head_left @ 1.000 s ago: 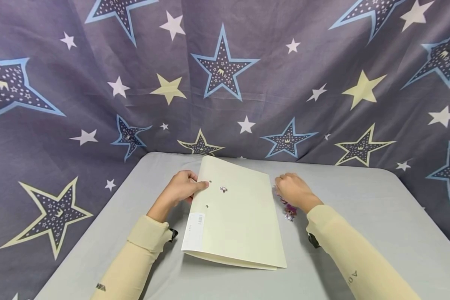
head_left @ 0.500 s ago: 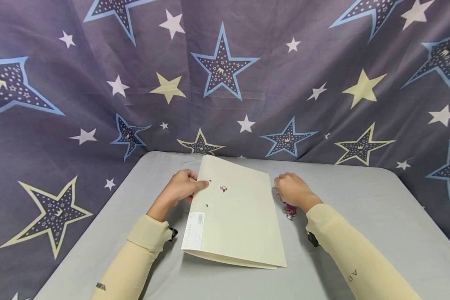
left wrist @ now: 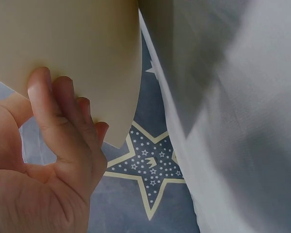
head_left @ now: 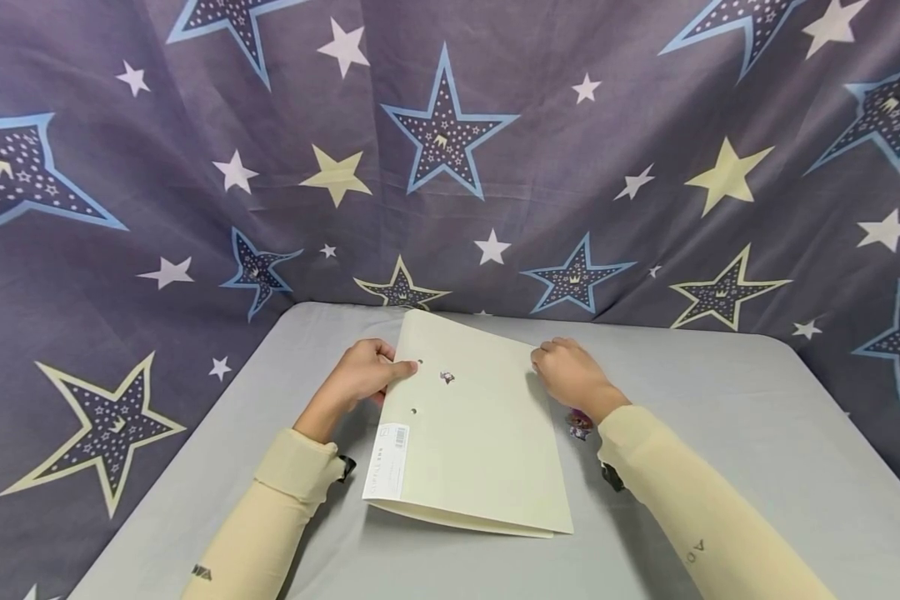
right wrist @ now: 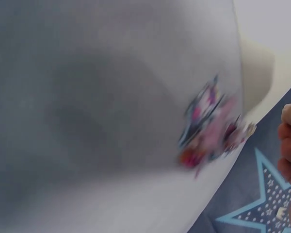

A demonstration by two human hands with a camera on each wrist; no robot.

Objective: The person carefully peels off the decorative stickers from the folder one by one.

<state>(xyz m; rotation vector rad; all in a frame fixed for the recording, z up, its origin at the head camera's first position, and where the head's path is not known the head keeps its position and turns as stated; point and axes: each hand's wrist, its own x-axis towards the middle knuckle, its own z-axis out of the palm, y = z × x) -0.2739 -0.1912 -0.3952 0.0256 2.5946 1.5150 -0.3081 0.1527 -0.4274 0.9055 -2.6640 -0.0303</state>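
Observation:
A cream file folder with two punched holes and a white label stands slightly raised on the bed-like grey surface. My left hand grips its left edge, thumb on the cover and fingers behind; the left wrist view shows those fingers against the folder's underside. On the cover sits a small cartoon sticker. At the folder's upper right edge is my right hand, fingers curled. Its fingertips are hidden, so anything pinched there cannot be seen. A small heap of colourful stickers lies below that hand, blurred.
The grey cloth-covered surface extends to both sides of the folder. Behind it hangs a dark curtain printed with stars. Both forearms wear cream sleeves.
My right hand has moved left and slightly up, from over the sticker heap to the folder's right edge. My left hand keeps its grip, and the folder has hardly shifted.

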